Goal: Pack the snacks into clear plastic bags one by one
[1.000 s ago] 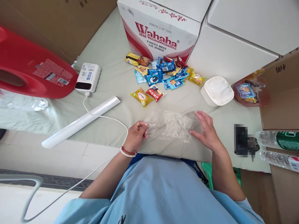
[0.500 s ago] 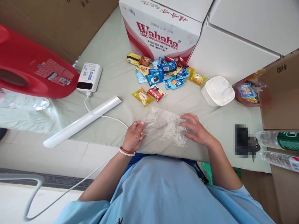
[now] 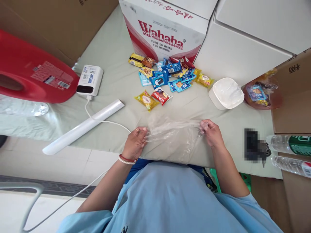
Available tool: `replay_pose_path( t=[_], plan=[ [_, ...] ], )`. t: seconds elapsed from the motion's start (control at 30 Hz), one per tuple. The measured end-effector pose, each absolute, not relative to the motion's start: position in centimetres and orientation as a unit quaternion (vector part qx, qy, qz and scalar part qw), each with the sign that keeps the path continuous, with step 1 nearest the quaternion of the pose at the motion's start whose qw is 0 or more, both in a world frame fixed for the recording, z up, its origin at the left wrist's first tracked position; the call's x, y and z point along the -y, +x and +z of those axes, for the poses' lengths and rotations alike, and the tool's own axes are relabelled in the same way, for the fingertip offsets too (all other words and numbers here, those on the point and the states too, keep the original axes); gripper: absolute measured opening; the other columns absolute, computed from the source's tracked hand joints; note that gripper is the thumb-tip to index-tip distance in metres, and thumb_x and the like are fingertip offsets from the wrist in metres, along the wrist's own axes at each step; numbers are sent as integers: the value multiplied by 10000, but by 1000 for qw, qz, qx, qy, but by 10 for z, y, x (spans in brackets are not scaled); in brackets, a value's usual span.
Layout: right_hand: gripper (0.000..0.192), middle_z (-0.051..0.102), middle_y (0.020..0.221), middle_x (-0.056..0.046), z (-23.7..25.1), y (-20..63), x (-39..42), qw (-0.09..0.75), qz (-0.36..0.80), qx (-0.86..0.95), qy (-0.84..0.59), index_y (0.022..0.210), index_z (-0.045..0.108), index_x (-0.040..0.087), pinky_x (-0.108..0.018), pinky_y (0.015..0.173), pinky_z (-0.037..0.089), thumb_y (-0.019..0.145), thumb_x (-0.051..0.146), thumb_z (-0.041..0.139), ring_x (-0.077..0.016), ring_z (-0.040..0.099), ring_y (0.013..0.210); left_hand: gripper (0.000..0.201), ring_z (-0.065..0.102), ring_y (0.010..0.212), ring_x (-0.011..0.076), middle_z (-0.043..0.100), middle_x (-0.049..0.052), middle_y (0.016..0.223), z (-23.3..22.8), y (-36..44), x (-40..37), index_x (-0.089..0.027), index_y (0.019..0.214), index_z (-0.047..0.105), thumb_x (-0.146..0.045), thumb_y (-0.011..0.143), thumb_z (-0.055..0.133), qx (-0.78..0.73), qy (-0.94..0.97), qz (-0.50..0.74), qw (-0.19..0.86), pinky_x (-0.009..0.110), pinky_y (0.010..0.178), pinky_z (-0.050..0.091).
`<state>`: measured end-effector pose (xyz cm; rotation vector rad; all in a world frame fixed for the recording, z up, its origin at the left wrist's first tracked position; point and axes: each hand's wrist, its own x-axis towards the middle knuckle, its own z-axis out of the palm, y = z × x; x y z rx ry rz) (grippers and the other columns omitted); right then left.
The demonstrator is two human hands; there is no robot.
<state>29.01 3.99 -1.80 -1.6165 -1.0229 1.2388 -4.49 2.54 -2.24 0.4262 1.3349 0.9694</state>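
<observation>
- Since half a second ago our right hand has lifted off the middle of the clear plastic bag and gone to its right edge, and the bag, which lay crumpled, is now drawn out wide between both hands.
- Our left hand has hardly shifted; its fingers are clenched on the bag's left edge, thumb against forefinger.
- Our right fingers are pinched on a bunched bit of the film at the opposite edge, so both hands are grasping the same bag.
- Between the two sets of fingers the bag's upper edge is taut and slightly raised, while its lower part drapes on the pale green tabletop, close to the near edge and just in front of our body.
- As far as we can judge, the bag has been picked up and spread but its mouth does not look opened; it appears empty, with nothing inside it.
- Beyond the fingers, well apart from them, lies the pile of small snack packets, with a yellow packet and a red packet nearest the bag; none is being touched.
- Behind the pile stands the Wahaha carton.
- Beyond the right fingers sits a white bowl, and farther right a reddish bag of snacks.
- Off to the left of the left fingers lie a white roll and a power bank with its cable.
</observation>
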Motion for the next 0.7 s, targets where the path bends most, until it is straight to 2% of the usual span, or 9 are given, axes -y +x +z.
replay_pose_path(
  t=[0.1,0.17,0.27,0.33,0.4,0.5,0.6,0.7],
  plan=[
    [378,456,543,67,-25,290,-42,408,521,322,-677,773,613,220,-240,445,260,749,559,777,-96,338,475,531,331,420,61,432,-98,549,-24,-59,-16,-200,883,576,-611,680,846,-635,263,366,628,197,409,240],
    [397,448,506,71,-28,291,-43,389,509,326,-696,763,609,216,-245,438,233,747,580,765,-93,313,453,463,434,476,116,488,-61,589,-24,-66,-8,-194,970,621,-534,724,818,-695,377,317,524,241,472,338],
    [391,457,498,66,-31,292,-43,366,487,353,-710,743,601,216,-250,454,237,779,583,733,-96,319,454,376,626,809,251,653,78,899,-20,-64,5,-192,1144,661,-323,800,737,-723,579,271,262,392,761,506],
    [372,475,513,58,-30,290,-45,352,478,378,-710,749,610,217,-253,469,254,808,570,711,-104,346,467,277,624,1050,304,675,136,1099,-18,-55,9,-222,1149,690,-208,883,612,-659,692,248,158,477,945,470],
    [360,498,530,49,-28,288,-47,342,470,405,-706,760,622,217,-257,483,274,827,563,692,-113,372,481,264,610,1146,291,701,121,1132,-18,-43,7,-253,1063,717,-147,947,505,-553,787,222,160,468,990,448],
    [357,539,564,37,-24,288,-53,327,453,450,-697,780,636,212,-262,509,308,845,561,674,-119,396,503,290,614,1194,269,730,108,1107,-25,-28,-12,-245,1013,723,-164,995,445,-436,850,198,219,431,980,474],
    [335,561,594,28,-23,299,-62,294,421,491,-704,791,641,210,-265,538,335,877,534,638,-124,416,523,315,570,1320,304,708,158,1254,-38,-20,-39,-205,1139,721,-219,1014,432,-447,847,184,223,493,1062,462],
    [235,637,691,-5,-17,318,-77,219,311,559,-737,912,692,213,-289,603,398,868,439,641,-164,514,604,395,444,1471,352,557,200,1510,-50,-17,-52,-186,1348,651,-294,1010,478,-499,826,165,204,574,1165,379]
  ],
)
